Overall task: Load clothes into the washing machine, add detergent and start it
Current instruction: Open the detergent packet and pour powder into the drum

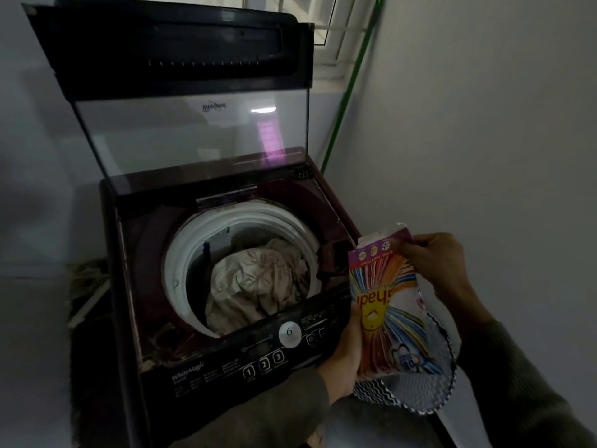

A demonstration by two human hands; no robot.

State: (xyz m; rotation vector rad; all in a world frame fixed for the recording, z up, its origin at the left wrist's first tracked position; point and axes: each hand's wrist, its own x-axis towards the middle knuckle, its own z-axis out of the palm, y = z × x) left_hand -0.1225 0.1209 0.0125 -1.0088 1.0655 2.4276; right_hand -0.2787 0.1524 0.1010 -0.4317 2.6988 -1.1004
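Detergent packet [387, 312] was held just off the washing machine's [210, 367] front-right corner, print upside down. Left hand [345, 360] was clamped on its lower edge (fingers mostly hidden behind). Right hand [433, 257] pinched the torn top flap, fingers together on it. Clothes [255, 282] lay in the machine's drum, lid [193, 134] up. Likely step: opening to pour. Best to widen the mouth, carry it over the drum, tip slowly and keep powder off the panel.

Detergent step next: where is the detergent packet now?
Lower right of the head view: the detergent packet is held between the left hand and right hand, by the control panel's right end.
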